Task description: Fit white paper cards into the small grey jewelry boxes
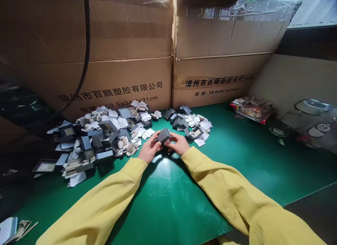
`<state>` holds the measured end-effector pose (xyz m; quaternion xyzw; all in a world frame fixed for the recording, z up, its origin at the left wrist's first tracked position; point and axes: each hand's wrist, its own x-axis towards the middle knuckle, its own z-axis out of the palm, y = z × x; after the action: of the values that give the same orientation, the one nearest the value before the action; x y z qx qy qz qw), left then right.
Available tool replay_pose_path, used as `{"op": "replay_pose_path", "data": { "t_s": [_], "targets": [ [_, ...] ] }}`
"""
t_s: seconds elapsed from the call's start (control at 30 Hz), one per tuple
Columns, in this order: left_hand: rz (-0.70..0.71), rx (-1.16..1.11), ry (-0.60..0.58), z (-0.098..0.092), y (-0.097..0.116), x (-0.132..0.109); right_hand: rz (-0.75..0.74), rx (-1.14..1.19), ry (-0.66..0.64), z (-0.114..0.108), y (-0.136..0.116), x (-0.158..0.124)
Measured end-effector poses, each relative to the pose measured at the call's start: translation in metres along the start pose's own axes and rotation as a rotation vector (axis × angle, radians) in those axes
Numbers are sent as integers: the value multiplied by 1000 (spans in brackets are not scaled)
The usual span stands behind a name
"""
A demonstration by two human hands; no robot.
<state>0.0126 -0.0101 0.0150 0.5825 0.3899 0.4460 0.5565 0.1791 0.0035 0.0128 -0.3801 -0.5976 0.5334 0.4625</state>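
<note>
A small dark grey box (164,135) is held up just over the green table, between both of my hands. My left hand (150,146) grips its left side with fingers and thumb. On the opposite side, my right hand (179,143) pinches the box near its lower right edge. Whether its lid is fully closed I cannot tell. To the left lies a large heap of small grey boxes and white paper pieces (105,132), some boxes standing open. A smaller pile of grey boxes and white papers (195,127) sits just beyond my right hand.
Two big cardboard cartons (126,76) form a wall at the back of the green table (168,210). A black cable (86,44) hangs at left. A red snack packet (252,111) and a clear plastic jar (310,115) stand at right. Loose scraps (22,231) lie front left.
</note>
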Motion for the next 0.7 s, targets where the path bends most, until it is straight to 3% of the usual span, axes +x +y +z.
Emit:
{"op": "replay_pose_path", "data": {
  "t_s": [0.13,0.23,0.33,0.43,0.5,0.57,0.63,0.7],
  "targets": [
    [114,53,-4,29,25,37,-201,-121,58,-47,-21,19],
    [246,354,15,58,41,78,-304,-375,215,-89,-35,28],
    [366,727,74,84,47,114,-319,-761,380,-125,-37,29],
    [297,912,88,99,42,135,-242,-994,480,-147,-21,30],
    [261,972,89,103,40,135,-163,-1078,436,-153,-8,31],
    [311,955,93,103,51,120,-149,-1119,416,-152,0,33],
    [502,839,44,99,79,89,-219,-1152,511,-146,0,33],
    [678,633,-158,90,118,39,-360,-1164,650,-134,-10,32]
  ]
}}
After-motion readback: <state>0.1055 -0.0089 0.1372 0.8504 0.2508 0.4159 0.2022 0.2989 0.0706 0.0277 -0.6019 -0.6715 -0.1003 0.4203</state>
